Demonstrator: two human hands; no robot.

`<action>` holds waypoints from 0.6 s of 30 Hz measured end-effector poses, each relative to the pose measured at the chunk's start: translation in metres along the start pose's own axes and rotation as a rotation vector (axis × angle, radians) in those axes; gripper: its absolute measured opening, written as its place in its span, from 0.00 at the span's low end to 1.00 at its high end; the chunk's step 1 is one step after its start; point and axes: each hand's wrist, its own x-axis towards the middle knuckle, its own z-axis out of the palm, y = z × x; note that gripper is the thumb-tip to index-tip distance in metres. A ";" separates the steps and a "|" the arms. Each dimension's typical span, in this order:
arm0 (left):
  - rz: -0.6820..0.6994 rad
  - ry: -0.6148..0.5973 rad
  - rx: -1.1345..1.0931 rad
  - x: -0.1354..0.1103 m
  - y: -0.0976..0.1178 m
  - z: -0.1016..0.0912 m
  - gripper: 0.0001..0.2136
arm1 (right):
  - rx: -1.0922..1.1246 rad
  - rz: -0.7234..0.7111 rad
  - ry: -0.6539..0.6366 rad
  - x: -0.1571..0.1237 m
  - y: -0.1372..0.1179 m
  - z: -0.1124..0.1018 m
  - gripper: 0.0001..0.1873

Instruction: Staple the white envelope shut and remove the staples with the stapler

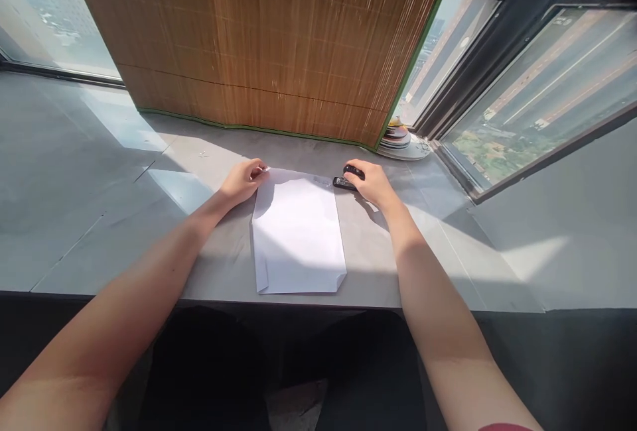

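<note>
White paper sheets lie on the grey counter in front of me, with folds at the lower left and lower right corners. My left hand pinches their upper left corner between thumb and fingers. In my right hand is a small black stapler, gripped from the right. Its nose points left, at the upper right corner of the paper; whether it touches the sheet I cannot tell. Sunlight and shadow fall across the paper.
A brown bamboo blind with green edging hangs behind the paper. Stacked plates stand at the back right by the window frame. The grey counter ends at a front edge above my dark-clothed legs.
</note>
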 end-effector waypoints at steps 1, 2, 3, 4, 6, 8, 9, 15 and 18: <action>-0.015 0.006 -0.005 0.000 0.001 0.000 0.10 | 0.009 -0.013 -0.007 0.000 -0.001 0.000 0.16; -0.031 0.015 -0.012 0.000 0.001 -0.001 0.11 | 0.010 -0.025 -0.013 0.000 -0.003 -0.001 0.16; -0.044 0.027 -0.023 0.000 0.002 -0.001 0.11 | 0.006 -0.032 -0.015 -0.001 -0.003 -0.001 0.16; -0.055 0.042 -0.039 0.000 0.002 -0.002 0.12 | 0.000 -0.037 -0.016 -0.001 -0.004 -0.001 0.16; -0.074 0.056 -0.085 -0.001 0.004 -0.003 0.12 | 0.002 -0.047 -0.022 -0.002 -0.007 -0.001 0.17; -0.092 0.049 -0.127 -0.002 0.005 -0.004 0.13 | 0.030 -0.061 -0.027 -0.003 -0.010 -0.001 0.17; -0.099 0.046 -0.136 -0.002 0.006 -0.004 0.13 | 0.049 -0.072 -0.033 -0.004 -0.012 -0.001 0.17; -0.104 0.063 -0.054 -0.003 0.010 -0.004 0.12 | 0.079 -0.116 -0.108 -0.005 -0.027 0.004 0.15; -0.095 0.050 -0.028 -0.004 0.012 -0.004 0.12 | 0.006 -0.050 -0.080 -0.004 -0.034 0.010 0.23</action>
